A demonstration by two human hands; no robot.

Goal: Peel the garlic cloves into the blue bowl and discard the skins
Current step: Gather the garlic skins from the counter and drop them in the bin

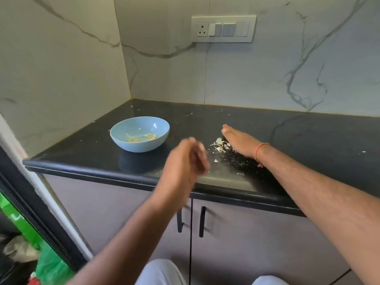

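head view: the left hand [188, 156] is smeared with blur at the counter's front edge, fingers curled, its contents impossible to tell. the right hand [239, 141] lies flat and straight-fingered on the black counter [308, 136], edge against a pile of garlic skins [220, 144]. the blue bowl [139, 133], further left, holds peeled cloves [144, 137]. marble walls behind.

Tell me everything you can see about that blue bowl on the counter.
The round, pale blue bowl, smooth and matte like plastic or ceramic, stands upright on the glossy black stone counter near the left corner. A few pale yellowish peeled garlic pieces lie at its bottom. Neither hand touches it.
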